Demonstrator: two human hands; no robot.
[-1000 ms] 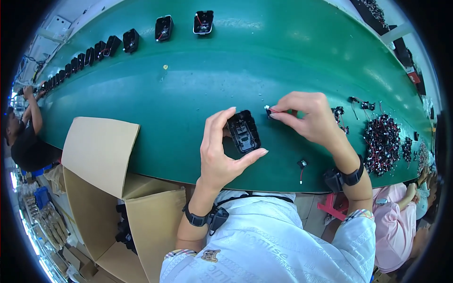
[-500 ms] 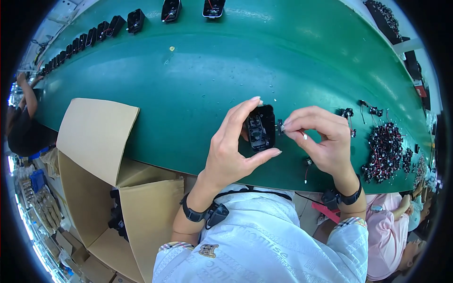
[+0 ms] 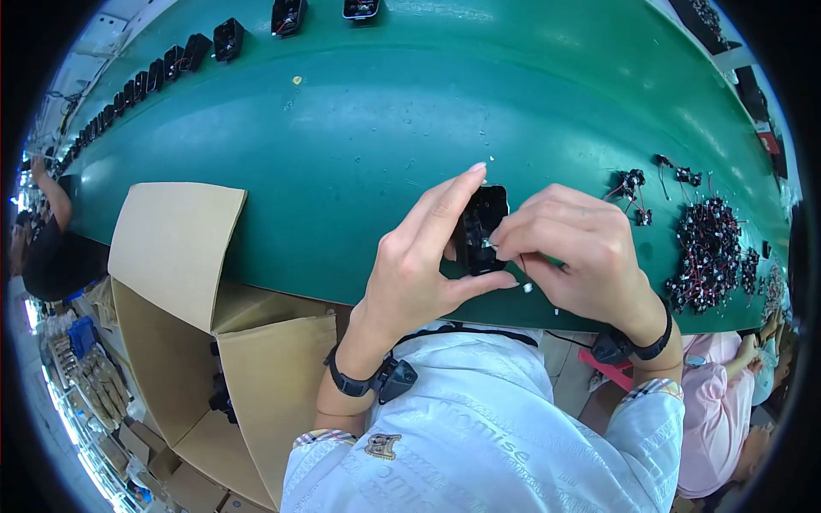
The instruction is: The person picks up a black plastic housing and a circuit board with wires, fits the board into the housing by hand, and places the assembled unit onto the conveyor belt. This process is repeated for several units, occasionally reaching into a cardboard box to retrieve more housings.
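My left hand [image 3: 428,244] grips a black plastic housing [image 3: 486,209] by its two ends, its open side facing up over the green table. Thumb and fingers of my right hand [image 3: 569,244] pinch a small wired part [image 3: 488,244] inside the lower half of that housing. Most of the part is hidden by my fingers; a white connector [image 3: 528,288] on its lead hangs below them. To the right lies a pile of small black parts with red and black wires [image 3: 708,252], with a few loose ones [image 3: 631,182] nearer my right hand.
A row of black housings [image 3: 174,61] curves along the table's far left edge. An open cardboard box [image 3: 278,402] stands at my left, holding black pieces [image 3: 222,393]. One person in black [image 3: 60,248] is at the far left, another in pink [image 3: 714,402] at the right.
My right hand has moved left, carrying the small wired part from beside the housing into it. My left hand still holds the housing, now slightly tilted differently.
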